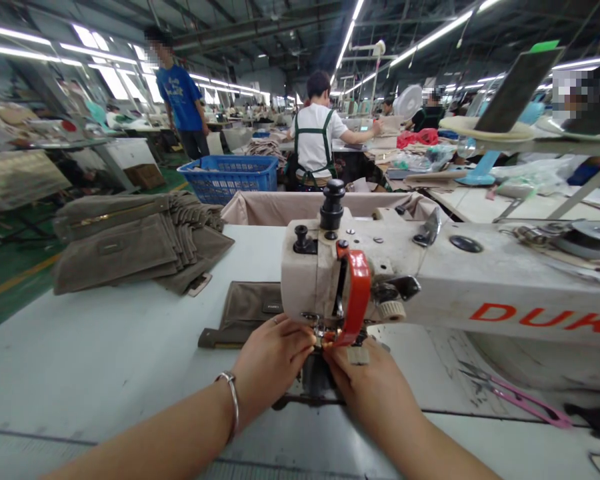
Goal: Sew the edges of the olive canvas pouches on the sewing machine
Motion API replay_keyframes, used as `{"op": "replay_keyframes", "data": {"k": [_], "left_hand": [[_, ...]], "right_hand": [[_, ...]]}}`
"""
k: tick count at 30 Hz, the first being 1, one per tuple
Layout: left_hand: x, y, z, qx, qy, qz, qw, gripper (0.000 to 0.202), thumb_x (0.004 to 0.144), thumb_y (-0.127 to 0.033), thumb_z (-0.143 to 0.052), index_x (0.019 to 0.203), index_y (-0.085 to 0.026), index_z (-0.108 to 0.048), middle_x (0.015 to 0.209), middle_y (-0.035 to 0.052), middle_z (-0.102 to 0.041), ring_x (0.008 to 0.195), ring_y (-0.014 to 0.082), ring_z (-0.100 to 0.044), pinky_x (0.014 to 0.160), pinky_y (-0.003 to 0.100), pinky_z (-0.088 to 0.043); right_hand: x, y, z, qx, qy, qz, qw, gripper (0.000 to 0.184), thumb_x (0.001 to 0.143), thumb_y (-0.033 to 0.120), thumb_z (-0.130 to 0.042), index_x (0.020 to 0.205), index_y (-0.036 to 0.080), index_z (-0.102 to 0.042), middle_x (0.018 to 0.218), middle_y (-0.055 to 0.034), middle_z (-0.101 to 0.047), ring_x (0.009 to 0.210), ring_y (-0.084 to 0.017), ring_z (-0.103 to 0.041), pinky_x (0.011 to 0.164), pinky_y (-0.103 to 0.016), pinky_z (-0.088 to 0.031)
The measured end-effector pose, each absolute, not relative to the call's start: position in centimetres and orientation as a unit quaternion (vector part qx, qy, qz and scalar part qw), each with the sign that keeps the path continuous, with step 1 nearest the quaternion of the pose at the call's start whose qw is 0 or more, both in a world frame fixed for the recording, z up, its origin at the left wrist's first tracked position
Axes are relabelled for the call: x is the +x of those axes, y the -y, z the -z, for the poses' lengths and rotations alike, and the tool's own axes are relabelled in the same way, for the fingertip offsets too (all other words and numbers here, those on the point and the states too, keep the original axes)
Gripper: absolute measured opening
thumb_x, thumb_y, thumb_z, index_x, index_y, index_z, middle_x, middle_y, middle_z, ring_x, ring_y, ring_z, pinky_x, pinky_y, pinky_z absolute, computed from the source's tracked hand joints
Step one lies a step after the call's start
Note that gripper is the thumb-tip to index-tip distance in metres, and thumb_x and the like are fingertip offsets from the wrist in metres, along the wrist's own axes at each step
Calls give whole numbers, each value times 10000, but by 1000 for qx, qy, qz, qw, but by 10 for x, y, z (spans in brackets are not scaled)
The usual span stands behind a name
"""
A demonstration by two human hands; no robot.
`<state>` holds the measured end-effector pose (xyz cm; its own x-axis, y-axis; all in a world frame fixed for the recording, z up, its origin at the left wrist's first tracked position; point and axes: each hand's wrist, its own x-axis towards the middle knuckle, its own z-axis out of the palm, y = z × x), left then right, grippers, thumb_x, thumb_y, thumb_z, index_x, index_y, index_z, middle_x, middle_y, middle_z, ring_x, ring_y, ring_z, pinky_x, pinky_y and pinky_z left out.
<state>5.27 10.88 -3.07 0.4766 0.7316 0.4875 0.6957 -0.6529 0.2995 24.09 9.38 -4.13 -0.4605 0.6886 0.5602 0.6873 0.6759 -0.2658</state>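
Observation:
Under the head of a white sewing machine (300, 267) lies a grey-brown fabric piece (247, 303) with a small dark label and a strip of zipper along its near edge. My left hand (275, 350), with a bracelet at the wrist, is closed on this piece's near right end, fingertips beside the presser foot. Just right of the needle area is my right hand (367, 373), its fingers bent and closed. An orange guard (356, 297) partly covers those fingertips, so what they grip cannot be made out.
A stack of similar fabric pieces (125, 243) sits at the table's left. Pink-handled scissors (523, 397) lie to the right. Behind the machine are a cloth-lined bin (265, 208) and a blue basket (235, 175). One person sits ahead; another stands at left.

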Motion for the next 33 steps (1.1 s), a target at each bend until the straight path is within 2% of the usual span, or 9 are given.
{"op": "replay_keyframes", "data": {"k": [14,33], "left_hand": [[53,-111,33,853,-425,-302,31,110,793,-118,-703,861,-204,-696,887,14,-731,843,199,-640,807,321,-520],[55,-110,31,851,-439,-284,58,122,826,-114,-654,879,-211,-707,920,26,-723,883,199,-637,850,336,-513]], "right_hand": [[240,-93,45,-425,851,5,309,118,838,69,-584,861,169,-642,851,-74,-654,808,-231,-552,743,-317,-478],[240,-93,46,-439,847,9,301,155,890,110,-525,914,184,-660,835,-66,-667,838,-217,-588,748,-312,-490]]}}
